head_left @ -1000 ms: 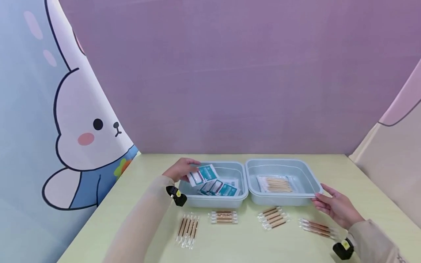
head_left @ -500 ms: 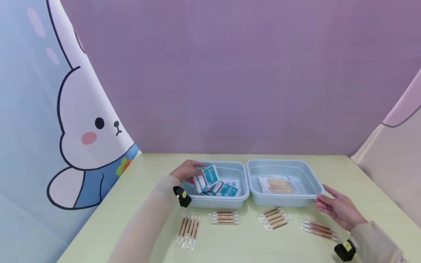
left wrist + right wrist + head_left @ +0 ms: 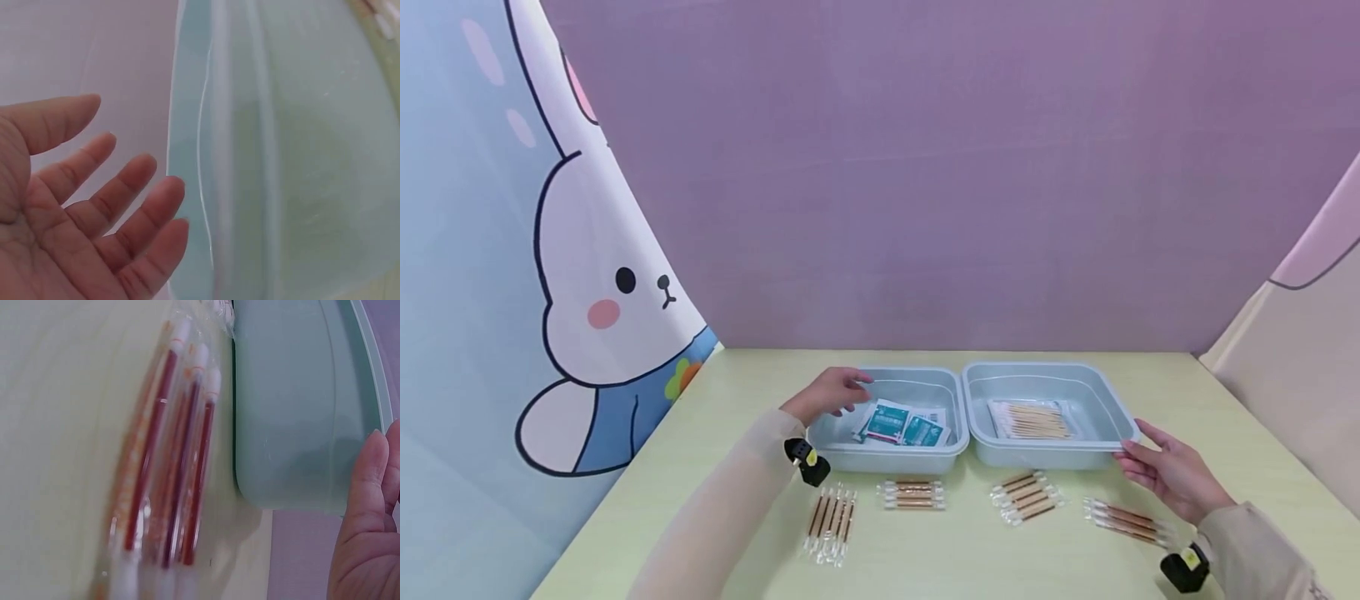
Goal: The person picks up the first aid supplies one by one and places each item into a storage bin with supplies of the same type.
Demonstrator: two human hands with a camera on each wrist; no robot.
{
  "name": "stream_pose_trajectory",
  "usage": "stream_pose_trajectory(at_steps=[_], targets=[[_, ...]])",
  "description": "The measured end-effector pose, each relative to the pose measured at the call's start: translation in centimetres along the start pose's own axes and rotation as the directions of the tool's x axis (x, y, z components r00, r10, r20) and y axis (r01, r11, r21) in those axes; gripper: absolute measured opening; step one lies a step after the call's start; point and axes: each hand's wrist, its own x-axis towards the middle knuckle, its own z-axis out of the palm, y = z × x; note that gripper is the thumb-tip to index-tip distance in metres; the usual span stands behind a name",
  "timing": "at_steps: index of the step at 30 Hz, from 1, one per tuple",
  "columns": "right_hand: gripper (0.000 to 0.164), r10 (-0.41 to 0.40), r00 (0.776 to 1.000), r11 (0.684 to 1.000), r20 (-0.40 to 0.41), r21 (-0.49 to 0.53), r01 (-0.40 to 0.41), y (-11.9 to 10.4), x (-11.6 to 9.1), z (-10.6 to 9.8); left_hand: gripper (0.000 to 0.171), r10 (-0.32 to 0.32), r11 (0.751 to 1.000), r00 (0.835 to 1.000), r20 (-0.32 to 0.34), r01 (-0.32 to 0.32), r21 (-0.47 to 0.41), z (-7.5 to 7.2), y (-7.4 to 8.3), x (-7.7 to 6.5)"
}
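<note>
My left hand (image 3: 833, 393), its fingers spread and holding nothing, hovers over the left side of the left light-blue plastic tray (image 3: 880, 460). In that tray lie several teal-and-white sachets (image 3: 887, 421) in a loose pile. The left wrist view shows the bare palm and fingers beside the tray's rim (image 3: 222, 156). My right hand (image 3: 1172, 475) grips the near right corner of the right light-blue plastic tray (image 3: 1037, 458), thumb on the near side. A clear pack of wooden-stick cotton swabs (image 3: 1033, 421) lies inside it.
In front of the trays lie four-sided clear-wrapped swab strips: one upright bundle (image 3: 830, 525), one flat bundle (image 3: 913, 495), one slanted bundle (image 3: 1024, 497) and another bundle (image 3: 1123, 522) near my right wrist. A purple backdrop (image 3: 925, 183) stands behind the table.
My left hand held a teal-and-white sachet over the left tray; it has let go, and the sachet now lies on the pile. My right hand has stayed at the tray corner.
</note>
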Motion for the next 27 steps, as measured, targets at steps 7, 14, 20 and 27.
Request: stream_pose_trajectory(at_steps=[7,14,20,27], targets=[[0.08,0.0,1.0,1.0,0.003,0.009,0.0,0.1,0.0,0.1,0.031,0.07,0.997,0.997,-0.029,-0.069,0.028,0.5,-0.2,-0.7],[0.081,0.027,0.999,1.0,-0.021,-0.015,-0.027,0.0,0.0,0.0,0.025,0.045,0.999,0.99,-0.132,-0.048,-0.016,-0.4,-1.8,-1.8],[0.085,0.027,0.999,0.999,-0.018,-0.019,-0.027,-0.1,0.1,-0.1,0.022,0.036,0.998,0.984,-0.173,-0.046,-0.05,-1.2,-2.5,-3.7],[0.089,0.013,1.0,1.0,0.006,0.015,-0.013,0.1,0.4,-0.4,0.019,0.084,0.996,0.984,-0.157,-0.084,0.001,-1.1,-3.5,-6.3]])
